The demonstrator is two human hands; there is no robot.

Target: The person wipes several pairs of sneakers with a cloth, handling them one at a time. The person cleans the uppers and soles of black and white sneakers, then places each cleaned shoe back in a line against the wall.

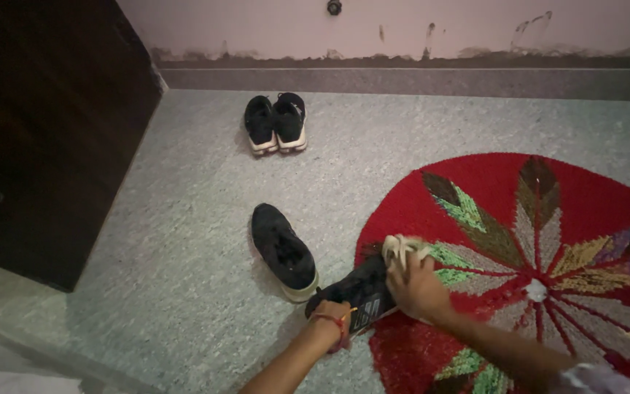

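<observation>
Four black shoes: both hands grip one (pixel 359 290), right hand (pixel 417 288) pinching its laces (pixel 402 248), left hand (pixel 329 310) beneath; a pair (pixel 276 122) at twelve o'clock.

Black sneaker (pixel 359 290) with pale sole, lying on its side at near left edge of round red mat, toe pointing near-left, partly covered by hands.

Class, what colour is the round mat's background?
Red, on the round patterned mat, seen in the head view.
</observation>
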